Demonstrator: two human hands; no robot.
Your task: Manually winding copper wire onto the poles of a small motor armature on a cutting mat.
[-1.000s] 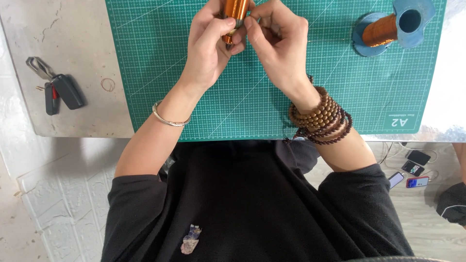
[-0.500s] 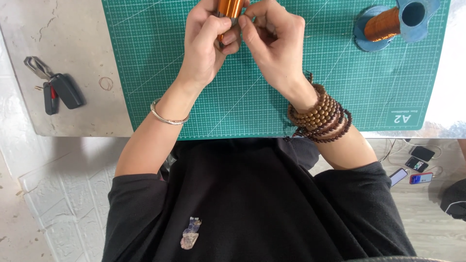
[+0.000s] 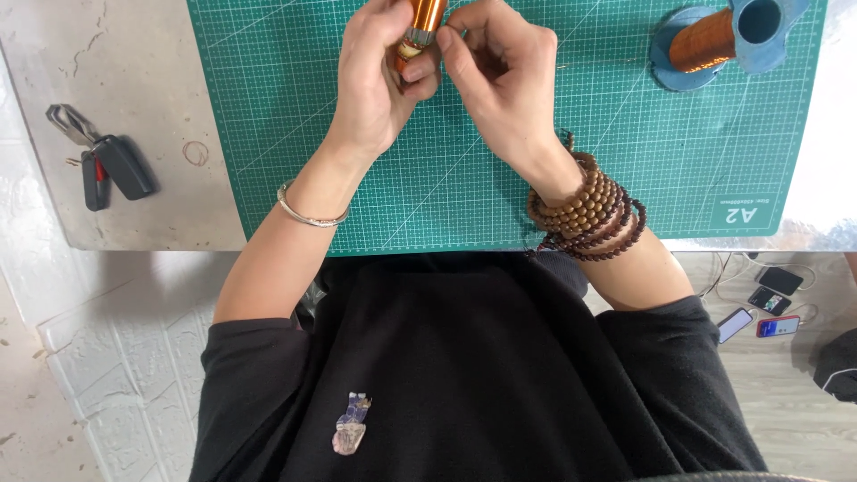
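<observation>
- At the far left of the counter (image 3: 134, 54) we see one bunch of keys (image 3: 98, 161) with two dark fobs; just right of it lies one small thin ring (image 3: 195, 153), too small for us to tell what it is made of.
- One green cutting mat (image 3: 446, 196) covers the middle of the counter; its far edge is cut off by the top of the frame.
- Our left hand (image 3: 379, 85) is above the mat at the far edge, one silver bangle (image 3: 311, 212) on its wrist. Its fingers are closed around one copper wire coil (image 3: 420, 27).
- The coil stands between the two hands, its upper part cut off by the frame, so we cannot tell its full length.
- Our right hand (image 3: 500, 80) sits just right of the coil, its fingers pinched together at the coil's near end. What they pinch is too fine to make out.
- One stack of brown bead bracelets (image 3: 585, 210) wraps the right wrist; we cannot count the strands.
- Far right on the mat lies one blue spool (image 3: 723, 40) wound with copper wire, on its side, well apart from the hands, partly cut off at the top.
- On the floor at the right we count three phones (image 3: 763, 312) with cables; a dark thing at the frame edge is cut off.
</observation>
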